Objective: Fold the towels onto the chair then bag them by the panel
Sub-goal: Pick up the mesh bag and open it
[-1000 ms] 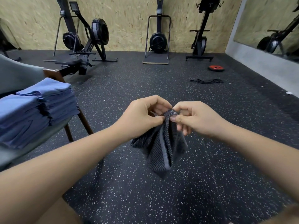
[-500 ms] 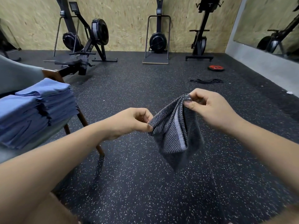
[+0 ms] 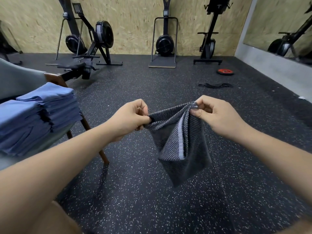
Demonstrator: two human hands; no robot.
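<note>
Above the speckled floor [image 3: 135,191], beside the chair [image 3: 18,80] stacked with blue towels [image 3: 42,114], the left hand [image 3: 130,120] and right hand [image 3: 217,117] each have a pinching grip on the hanging grey towel [image 3: 179,146], apparently mid-fold, next needing its corners matched.

1 second ago the left grip [image 3: 130,119] and right grip [image 3: 217,115] pinched the grey towel [image 3: 179,146] in a bunch, knuckles nearly touching. They have since drawn apart, the left rising almost level with the right. The towel's top edge now stretches between them and the cloth hangs open.
</note>
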